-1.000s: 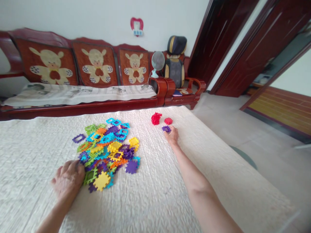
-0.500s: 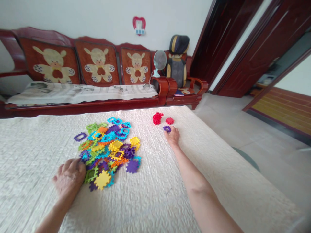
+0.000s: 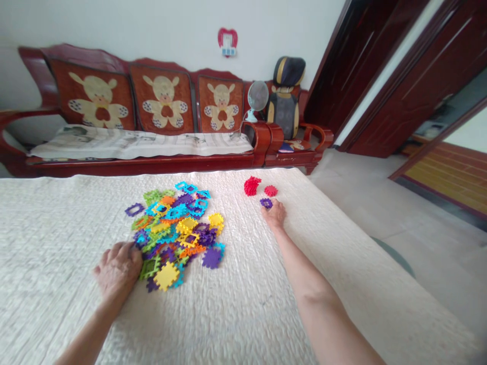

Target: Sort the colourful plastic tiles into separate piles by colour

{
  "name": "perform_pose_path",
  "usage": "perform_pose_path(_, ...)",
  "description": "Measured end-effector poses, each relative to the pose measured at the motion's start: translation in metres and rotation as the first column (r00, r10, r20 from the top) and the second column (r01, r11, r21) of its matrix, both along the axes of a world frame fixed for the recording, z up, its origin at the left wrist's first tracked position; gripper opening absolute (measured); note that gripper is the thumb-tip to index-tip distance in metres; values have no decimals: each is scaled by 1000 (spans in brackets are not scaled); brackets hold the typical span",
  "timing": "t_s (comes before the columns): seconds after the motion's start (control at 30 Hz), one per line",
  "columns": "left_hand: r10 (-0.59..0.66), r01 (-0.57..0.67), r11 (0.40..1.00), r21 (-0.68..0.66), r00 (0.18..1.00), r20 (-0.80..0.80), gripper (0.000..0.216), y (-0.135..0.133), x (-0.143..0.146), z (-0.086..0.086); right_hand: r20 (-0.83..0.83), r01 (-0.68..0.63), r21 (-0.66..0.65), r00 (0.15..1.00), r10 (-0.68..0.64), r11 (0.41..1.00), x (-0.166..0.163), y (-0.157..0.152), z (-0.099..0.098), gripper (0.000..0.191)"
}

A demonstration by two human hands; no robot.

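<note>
My left hand (image 3: 119,266) rests on the cloth with its fingers a little apart, against the left edge of a heap of interlocking plastic tiles (image 3: 167,227) in green, blue, yellow, orange and purple. Its fingertips are partly hidden beside the heap. Farther right, my right hand (image 3: 275,215) is closed on a purple interlocking tile (image 3: 266,203) with a hole in its middle, low over the cloth or touching it; I cannot tell which. Just beyond that hand lie a small stack of red tiles (image 3: 251,186) and, to its right, a separate red tile (image 3: 271,190).
A white quilted cloth (image 3: 243,314) covers the table, whose right edge slopes down toward me. Behind it stand a wooden sofa (image 3: 160,165) with bear cushions, a small fan (image 3: 258,96) and a chair with a massage pad (image 3: 283,114). Tiled floor (image 3: 365,192) lies to the right.
The whole view has shifted slightly, so things appear farther right. Both hands and the tiles keep about the same places on the cloth; the purple tile stays in my right hand.
</note>
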State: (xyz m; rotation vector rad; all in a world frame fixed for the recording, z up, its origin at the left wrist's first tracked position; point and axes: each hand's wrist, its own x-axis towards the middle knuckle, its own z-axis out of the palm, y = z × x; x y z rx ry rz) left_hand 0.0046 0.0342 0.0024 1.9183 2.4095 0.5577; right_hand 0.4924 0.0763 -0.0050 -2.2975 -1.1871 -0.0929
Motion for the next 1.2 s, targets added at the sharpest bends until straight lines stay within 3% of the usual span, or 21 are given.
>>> perform_pose_path(0.3,-11,11,1000,24,1000,-2,40,-4,6,5,4,22,-18,1000,-22,1000,0,2,-1,50)
perform_pose_path(0.43,3,-3,999,33,1000,-3,39,-4,7,5,-9,3,53,1000,-2,999,3,4,-5,58)
perform_pose_path(0.57,4,-4,999,42,1000,6,38,-5,8,6,20,-93,166,996,91,982,0,-3,-7,61)
perform_pose_path(0.67,5,-7,997,71,999,36,37,-6,9,5,95,-240,210,970,225,948,-19,-13,-7,57)
perform_pose_path(0.8,-12,-1,997,80,986,167,36,-3,2,4,125,-458,264,889,441,849,-78,-32,-3,53)
perform_pose_path(0.97,-63,56,998,37,967,249,39,-4,-16,7,83,-642,397,737,671,656,-171,-61,8,38)
perform_pose_path(1.07,-88,82,996,36,972,219,39,-21,-20,6,58,-746,393,604,795,538,-218,-76,15,26)
perform_pose_path(1.2,-63,55,997,53,983,172,39,-58,-12,0,50,-806,349,526,849,479,-265,-94,19,23)
